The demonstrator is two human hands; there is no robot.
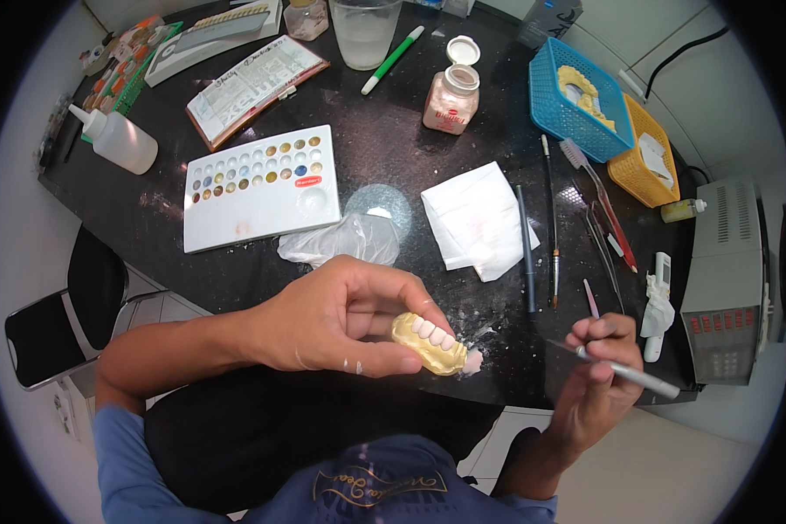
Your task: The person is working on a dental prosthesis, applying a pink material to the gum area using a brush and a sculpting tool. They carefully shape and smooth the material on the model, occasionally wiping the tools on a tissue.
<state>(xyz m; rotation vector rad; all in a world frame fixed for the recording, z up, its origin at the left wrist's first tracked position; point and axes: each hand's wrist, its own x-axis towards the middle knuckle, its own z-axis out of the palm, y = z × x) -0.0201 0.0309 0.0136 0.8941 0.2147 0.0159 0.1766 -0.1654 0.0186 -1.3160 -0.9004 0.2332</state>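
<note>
Left fingers (382,359) parted, gripping tooth model (426,355), right fingers (599,374) pinching silver tool (644,379)

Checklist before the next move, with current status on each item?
1. Dental model secure in the left hand: ok, gripped between thumb and fingers.
2. Silver-gray tool secure in the right hand: ok, held in the fingers.
3. Tool apart from the model: ok, a visible gap separates them.
4. Tool's thin end clean and undamaged: cannot tell, too fine and blurred.
5. Powder jar closed: not ok, its mouth is open with the white cap off it.
6. Bench free of residue near the model: not ok, white powder is scattered there.
</note>
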